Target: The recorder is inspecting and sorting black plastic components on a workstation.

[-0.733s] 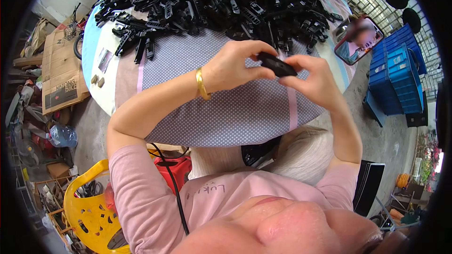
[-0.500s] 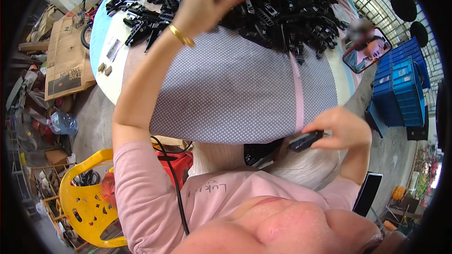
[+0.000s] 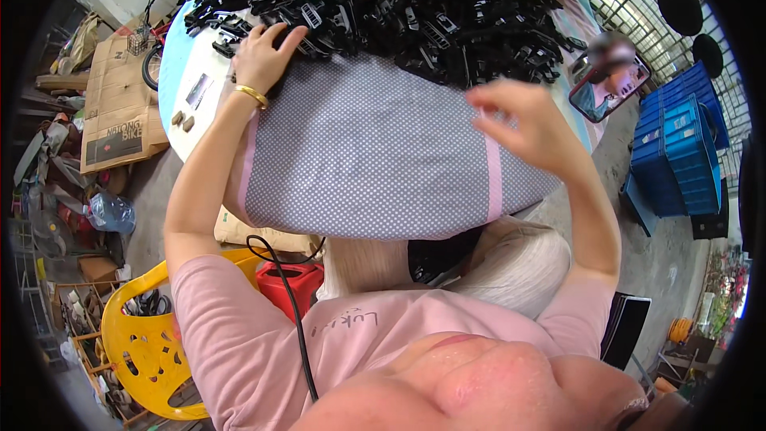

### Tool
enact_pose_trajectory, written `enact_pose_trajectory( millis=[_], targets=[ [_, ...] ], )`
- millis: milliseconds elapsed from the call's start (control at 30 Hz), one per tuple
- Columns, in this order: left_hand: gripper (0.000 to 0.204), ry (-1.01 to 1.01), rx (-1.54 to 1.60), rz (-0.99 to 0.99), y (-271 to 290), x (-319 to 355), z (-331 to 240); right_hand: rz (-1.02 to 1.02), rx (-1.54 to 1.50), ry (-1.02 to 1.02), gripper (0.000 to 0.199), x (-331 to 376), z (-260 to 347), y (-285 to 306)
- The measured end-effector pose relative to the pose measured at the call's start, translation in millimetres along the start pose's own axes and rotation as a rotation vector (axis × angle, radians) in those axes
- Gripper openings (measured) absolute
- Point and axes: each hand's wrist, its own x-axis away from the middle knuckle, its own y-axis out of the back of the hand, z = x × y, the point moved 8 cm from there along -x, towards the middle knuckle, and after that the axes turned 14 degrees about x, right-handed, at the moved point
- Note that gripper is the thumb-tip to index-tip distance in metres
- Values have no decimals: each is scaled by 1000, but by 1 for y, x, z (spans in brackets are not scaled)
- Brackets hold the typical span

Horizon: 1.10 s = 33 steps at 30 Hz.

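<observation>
A big heap of small black plastic parts (image 3: 431, 28) covers the far side of the table. At the heap's near left edge is my left hand (image 3: 267, 57), wearing a gold bangle, with its fingers spread over the parts and nothing visibly held. My right hand (image 3: 523, 124) hovers over the right part of a grey dotted cloth (image 3: 375, 160), just nearer to me than the heap. Its fingers are half bent and apart from the thumb, and no part shows between them.
A phone (image 3: 610, 84) stands at the table's right edge, with blue crates (image 3: 678, 140) beyond. On the left lie a small card (image 3: 199, 92) and two brownish lumps (image 3: 183, 121). A yellow chair (image 3: 148, 343) and a red container (image 3: 291, 287) are near my left side. A black cable (image 3: 299, 327) hangs in front of me.
My left hand has come down and left from above the heap to its near left edge. My right hand has moved forward over the cloth, and the black part it held is gone from it.
</observation>
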Motion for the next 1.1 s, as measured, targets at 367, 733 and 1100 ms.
enact_pose_trajectory(
  millis=[367,733,1100],
  targets=[
    [67,-90,187,-93,-24,27,-99,-85,372,-312,42,-133,-85,-53],
    [55,-338,286,-195,-30,38,-166,-90,-204,-430,44,-91,-102,-25],
    [33,-426,288,-92,-42,28,-196,23,-175,-184,40,-6,-57,-26]
  ],
)
